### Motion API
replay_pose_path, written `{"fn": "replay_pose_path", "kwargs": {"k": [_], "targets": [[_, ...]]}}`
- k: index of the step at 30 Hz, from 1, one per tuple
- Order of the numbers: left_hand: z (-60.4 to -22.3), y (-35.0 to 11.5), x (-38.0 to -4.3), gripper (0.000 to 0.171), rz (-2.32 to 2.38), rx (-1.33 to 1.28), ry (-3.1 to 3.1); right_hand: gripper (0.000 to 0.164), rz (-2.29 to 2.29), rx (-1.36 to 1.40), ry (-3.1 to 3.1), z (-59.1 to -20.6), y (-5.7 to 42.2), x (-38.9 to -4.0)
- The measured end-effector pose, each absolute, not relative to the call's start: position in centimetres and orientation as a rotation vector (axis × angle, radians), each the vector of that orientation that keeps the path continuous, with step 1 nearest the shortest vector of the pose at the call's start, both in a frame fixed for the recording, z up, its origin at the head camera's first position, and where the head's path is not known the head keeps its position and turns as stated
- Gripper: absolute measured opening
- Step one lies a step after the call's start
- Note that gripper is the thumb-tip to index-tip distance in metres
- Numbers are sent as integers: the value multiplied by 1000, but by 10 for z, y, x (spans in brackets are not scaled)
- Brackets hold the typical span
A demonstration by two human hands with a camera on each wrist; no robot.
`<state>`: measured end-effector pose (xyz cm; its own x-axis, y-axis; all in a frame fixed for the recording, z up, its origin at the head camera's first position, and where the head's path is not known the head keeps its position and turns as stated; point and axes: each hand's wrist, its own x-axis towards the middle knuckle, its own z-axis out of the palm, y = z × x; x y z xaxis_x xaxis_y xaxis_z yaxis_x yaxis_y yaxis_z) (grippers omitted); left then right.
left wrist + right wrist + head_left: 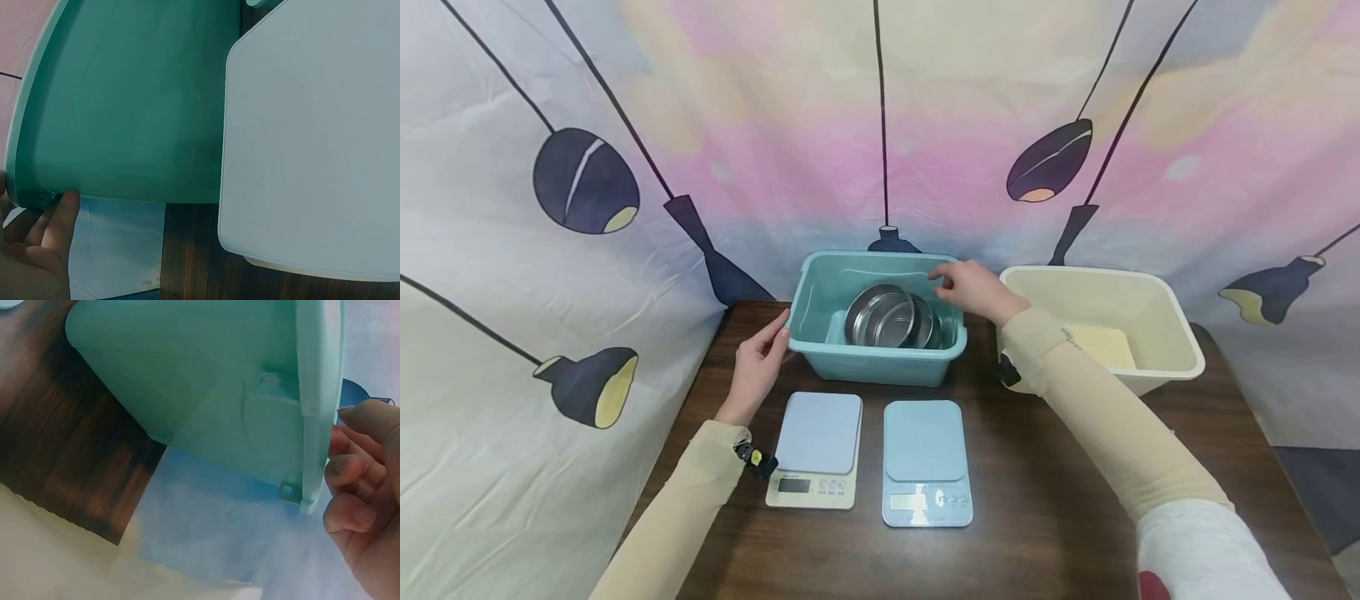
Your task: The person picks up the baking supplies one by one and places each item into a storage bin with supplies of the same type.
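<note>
A teal plastic tub [880, 367] stands at the back of the table, and inside it several round metal sieves [891, 321] lie tilted against one another. My left hand [756, 375] pinches the tub's left rim, the thumb low on the outer wall in the left wrist view, some fingertips out of frame. Above the tub's right back corner is my right hand [973, 287], its fingers loosely bent and nothing between them. In the right wrist view its fingertips come right at the teal rim [315, 412], apart from the sieves.
Two kitchen scales stand in front: a white one [816, 450] on the left, a light blue one [927, 458] on the right. A cream tub [1150, 308] with a pale yellow block-like shape inside stands to the right, partly behind my right forearm. Patterned cloth [850, 125] hangs behind.
</note>
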<state>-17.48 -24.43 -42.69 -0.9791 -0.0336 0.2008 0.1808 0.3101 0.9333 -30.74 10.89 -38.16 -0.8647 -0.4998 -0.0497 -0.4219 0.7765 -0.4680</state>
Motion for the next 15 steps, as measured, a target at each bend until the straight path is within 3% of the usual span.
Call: {"fn": "replay_pose_path", "kwargs": {"k": [15], "targets": [[-427, -245, -176, 44, -1757, -80, -2409, 34, -780, -863, 2847, -379, 132, -292]]}}
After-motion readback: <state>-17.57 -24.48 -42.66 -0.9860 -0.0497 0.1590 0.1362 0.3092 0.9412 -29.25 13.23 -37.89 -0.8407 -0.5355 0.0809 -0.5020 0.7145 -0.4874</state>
